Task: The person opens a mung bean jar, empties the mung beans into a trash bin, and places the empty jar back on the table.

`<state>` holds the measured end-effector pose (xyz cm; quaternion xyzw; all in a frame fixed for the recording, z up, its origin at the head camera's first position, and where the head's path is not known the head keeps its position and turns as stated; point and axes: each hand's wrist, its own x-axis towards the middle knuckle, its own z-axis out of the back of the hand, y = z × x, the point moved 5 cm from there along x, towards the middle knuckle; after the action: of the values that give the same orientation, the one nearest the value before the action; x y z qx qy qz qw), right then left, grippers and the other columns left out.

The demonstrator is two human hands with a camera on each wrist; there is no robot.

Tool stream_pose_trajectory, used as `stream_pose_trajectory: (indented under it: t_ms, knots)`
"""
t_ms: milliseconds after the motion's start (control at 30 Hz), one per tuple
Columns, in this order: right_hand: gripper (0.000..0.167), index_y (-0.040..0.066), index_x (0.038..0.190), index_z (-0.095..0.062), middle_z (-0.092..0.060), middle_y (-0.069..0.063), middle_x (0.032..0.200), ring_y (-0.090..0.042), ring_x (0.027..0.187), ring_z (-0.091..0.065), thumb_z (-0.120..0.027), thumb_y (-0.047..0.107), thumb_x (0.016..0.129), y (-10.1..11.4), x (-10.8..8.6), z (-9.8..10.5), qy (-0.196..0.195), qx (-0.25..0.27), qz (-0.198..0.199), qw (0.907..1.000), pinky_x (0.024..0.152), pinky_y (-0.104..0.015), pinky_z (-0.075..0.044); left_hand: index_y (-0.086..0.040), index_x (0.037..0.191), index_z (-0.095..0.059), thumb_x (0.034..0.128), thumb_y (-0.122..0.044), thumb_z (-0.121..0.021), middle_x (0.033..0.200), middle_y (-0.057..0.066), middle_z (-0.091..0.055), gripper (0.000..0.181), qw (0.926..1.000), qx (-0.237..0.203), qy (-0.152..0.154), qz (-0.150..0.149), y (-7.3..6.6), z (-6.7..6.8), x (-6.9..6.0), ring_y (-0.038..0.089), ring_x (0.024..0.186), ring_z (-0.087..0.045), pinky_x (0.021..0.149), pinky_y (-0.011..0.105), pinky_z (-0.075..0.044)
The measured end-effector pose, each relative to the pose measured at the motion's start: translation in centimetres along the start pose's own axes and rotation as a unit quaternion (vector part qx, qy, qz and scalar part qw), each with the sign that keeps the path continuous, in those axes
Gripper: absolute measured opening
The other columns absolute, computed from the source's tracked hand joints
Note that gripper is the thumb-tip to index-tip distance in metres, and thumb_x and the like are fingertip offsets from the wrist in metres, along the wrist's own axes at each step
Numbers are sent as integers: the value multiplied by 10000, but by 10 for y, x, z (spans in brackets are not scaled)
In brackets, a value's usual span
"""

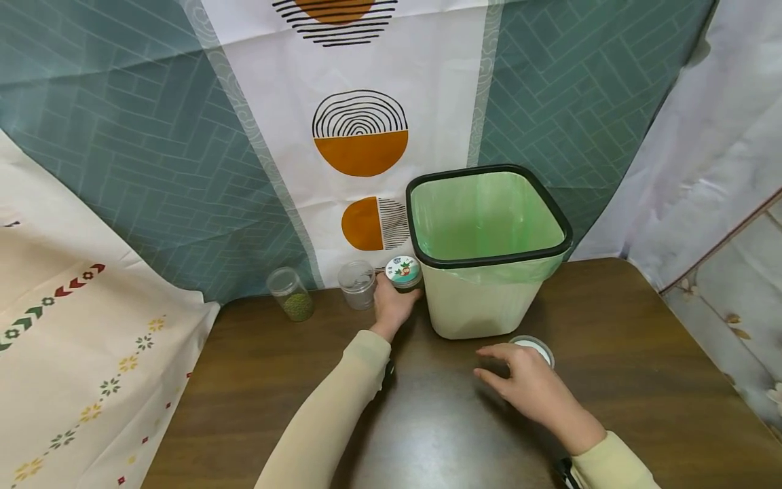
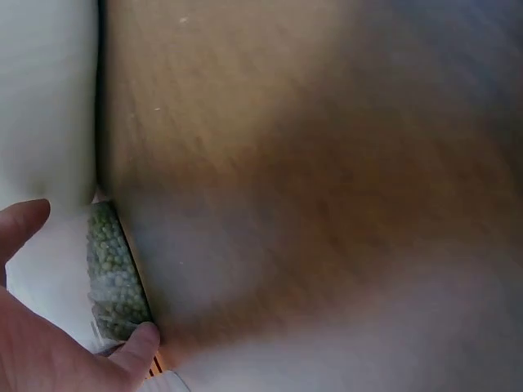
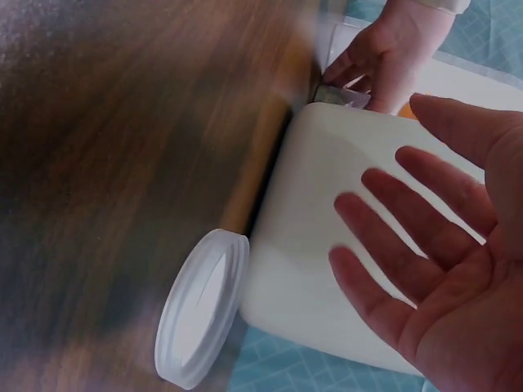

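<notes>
My left hand point(image 1: 394, 307) holds a lidded jar of green beans point(image 1: 403, 273) low on the table, close to the left side of the bin point(image 1: 482, 299). In the left wrist view, green beans point(image 2: 114, 269) show through the jar's clear wall, between thumb and fingers. The right hand point(image 1: 534, 384) hovers in front of the bin with spread, loosely bent fingers and an empty palm. Partly behind it lies a round lid point(image 1: 546, 351) with a translucent rim; the right wrist view shows this lid point(image 3: 200, 310) beside the bin's base.
An empty-looking clear jar point(image 1: 357, 288) stands left of the held jar. Farther left is another clear jar point(image 1: 296, 302) partly filled with green beans. The tall bin has a black rim and a green liner. A patterned curtain point(image 1: 244, 170) hangs behind the brown table point(image 1: 244, 407).
</notes>
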<state>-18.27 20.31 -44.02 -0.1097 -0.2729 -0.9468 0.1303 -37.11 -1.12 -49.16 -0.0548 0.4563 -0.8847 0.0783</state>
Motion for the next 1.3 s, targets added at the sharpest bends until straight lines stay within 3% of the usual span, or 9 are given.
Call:
stream_pose_trajectory:
  t_ms: [267,533,700,867,1000,1100,1200,1300]
  knots:
    - [271,158,979,-729,-710,20,992,-159,966,-656,-764,288,744,10,0,7,-504,-540,605,9954,833,-358,-526,-102,1247,-443,602,-355,-852,1147,60,-576,805,9998,45,-132,-164,6,7,-13,235,1082,-562,947,365,-465]
    - [276,122,976,-729,-709,-47,1015,-229,992,-648,-763,260,739,23,3,10,-652,-683,995,9905,874,-413,-505,-116,1197,-510,540,-382,-884,1102,23,-609,802,9996,-128,71,-241,15,26,-30,215,1053,-576,919,366,-478]
    - [250,148,972,-729,-711,-14,1018,-190,976,-656,-748,281,761,26,2,9,-362,-617,795,9943,844,-385,-522,-162,1197,-525,524,-437,-884,1102,-31,-605,811,9990,-427,134,-85,22,53,-44,179,1063,-558,916,365,-476]
    - [260,145,985,-730,-708,-11,1032,-183,981,-658,-746,289,769,28,2,9,-227,-453,544,9972,826,-377,-528,-200,1185,-525,548,-473,-866,1102,-67,-590,773,9957,-875,113,-268,19,90,-56,145,1035,-557,877,355,-496]
    - [257,143,973,-735,-712,-19,1020,-200,975,-663,-753,293,765,34,6,13,-335,-254,439,9982,819,-397,-528,-214,1180,-508,565,-483,-855,1098,-69,-577,756,9897,-1336,120,-505,14,119,-66,132,1001,-562,840,333,-517]
    - [239,153,957,-738,-719,-5,992,-188,952,-672,-752,297,767,42,10,17,-404,-85,415,9983,808,-391,-534,-231,1198,-504,584,-464,-852,1122,-64,-572,743,9835,-1636,114,-761,9,138,-77,128,1018,-559,889,334,-507]
    - [223,170,957,-737,-723,24,961,-156,920,-680,-745,299,775,49,12,21,-467,89,353,9982,787,-371,-541,-299,1207,-508,597,-497,-833,1131,-99,-575,719,9822,-1501,115,-1120,1,151,-91,97,1044,-556,940,342,-487]
    - [222,194,979,-730,-722,51,965,-131,910,-682,-736,303,786,53,13,25,-585,285,206,9977,776,-357,-544,-367,1202,-505,597,-543,-812,1109,-147,-576,700,9816,-1092,101,-1561,-9,156,-106,67,1026,-552,911,356,-495]
